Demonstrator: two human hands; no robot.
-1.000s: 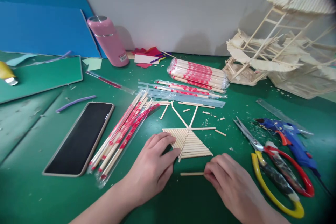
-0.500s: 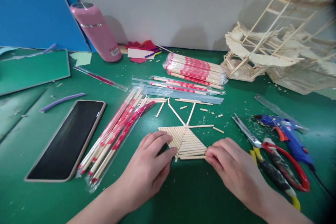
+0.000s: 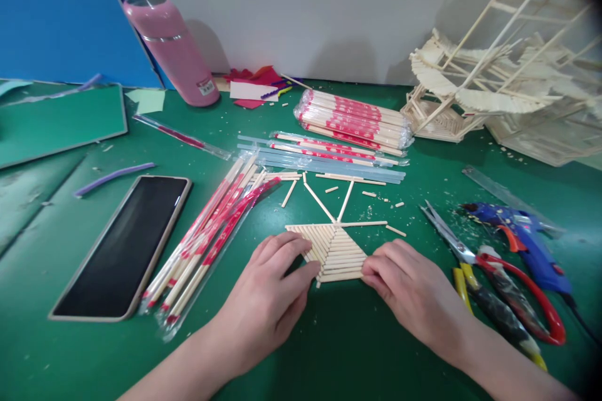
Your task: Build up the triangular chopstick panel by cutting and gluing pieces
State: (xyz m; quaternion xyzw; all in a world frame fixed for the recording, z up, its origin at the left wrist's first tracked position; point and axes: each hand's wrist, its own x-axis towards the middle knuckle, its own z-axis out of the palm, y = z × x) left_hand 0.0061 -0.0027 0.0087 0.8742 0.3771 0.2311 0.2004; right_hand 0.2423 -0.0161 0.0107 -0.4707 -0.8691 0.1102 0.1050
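A partly filled fan-like panel of thin wooden sticks (image 3: 347, 255) lies flat on the green table. Bare spokes stretch from its hub toward the far side. My left hand (image 3: 273, 285) grips the panel's left edge between thumb and fingers. At the lower right corner my right hand (image 3: 399, 279) pinches the end of the lowest wooden stick (image 3: 341, 277), which lies against the row above it. My fingertips hide that end of the stick.
Packaged chopsticks (image 3: 211, 232) and a phone (image 3: 122, 247) lie left. Scissors (image 3: 451, 238), yellow-handled pliers (image 3: 493, 307) and a blue glue gun (image 3: 527, 244) lie right. Behind are a pink bottle (image 3: 174, 53), a chopstick bundle (image 3: 352, 119) and a stick model (image 3: 470, 94).
The lowest stick has moved up against the row above, closing the gap at its right side. My right hand has shifted slightly left with it. The whole view has shifted a little.
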